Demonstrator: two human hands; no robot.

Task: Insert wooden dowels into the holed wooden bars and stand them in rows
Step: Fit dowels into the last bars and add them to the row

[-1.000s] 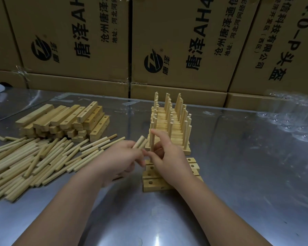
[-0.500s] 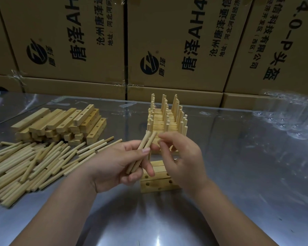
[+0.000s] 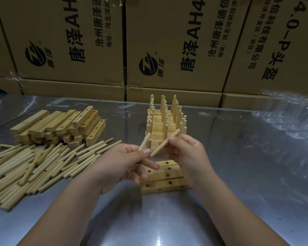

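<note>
My left hand [image 3: 119, 166] grips one pale wooden dowel [image 3: 145, 143] that sticks up past the thumb. My right hand [image 3: 188, 157] pinches a second dowel [image 3: 164, 145], tilted, just to the right of the first; the two sticks are apart. Both hands hover over a few holed wooden bars [image 3: 163, 181] lying side by side with their holes empty. Behind them stands a block of finished bars with upright dowels in rows [image 3: 165, 119].
A loose heap of dowels [image 3: 36, 166] lies on the metal table [image 3: 238, 174] at the left, with a stack of holed bars [image 3: 60, 126] behind it. Cardboard boxes [image 3: 176, 45] wall off the back. Clear plastic wrap [image 3: 292, 119] sits far right.
My right hand has pulled one dowel away from the pair in my left hand, moving it right. Both hands rose slightly and came off the finished rows.
</note>
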